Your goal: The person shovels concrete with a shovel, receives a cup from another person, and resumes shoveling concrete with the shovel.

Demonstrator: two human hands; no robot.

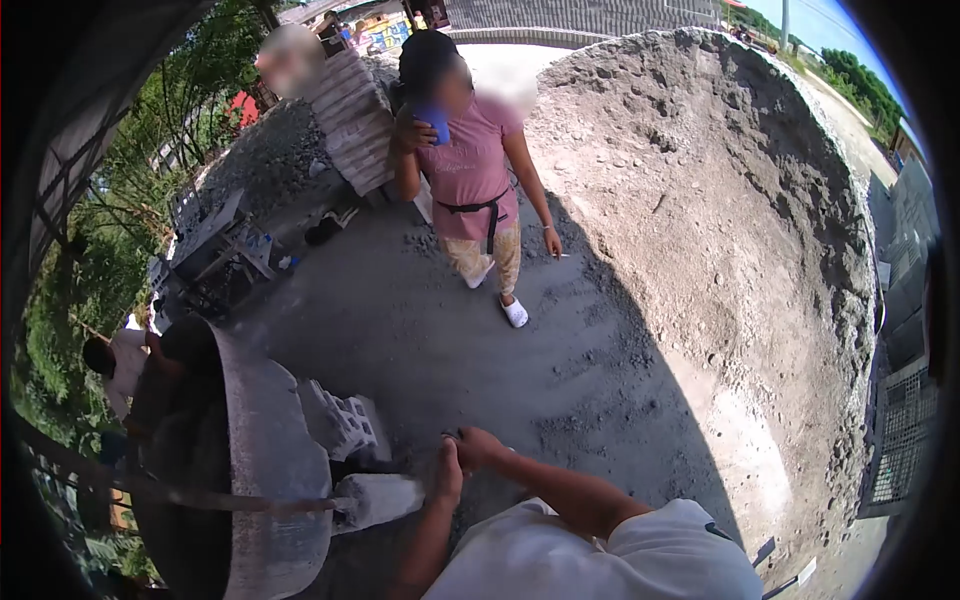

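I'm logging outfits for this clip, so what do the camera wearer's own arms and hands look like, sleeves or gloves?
Both arms are bare from the short white sleeves of a T-shirt down. The left hand and right hand wear no gloves; no watch or wristband shows. Part of both arms lies in shadow, so fine detail is hard to tell.

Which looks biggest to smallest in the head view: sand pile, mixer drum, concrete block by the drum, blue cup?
1. sand pile
2. mixer drum, though it sits much nearer the camera, so its look is inflated
3. concrete block
4. blue cup, far off in another person's hand
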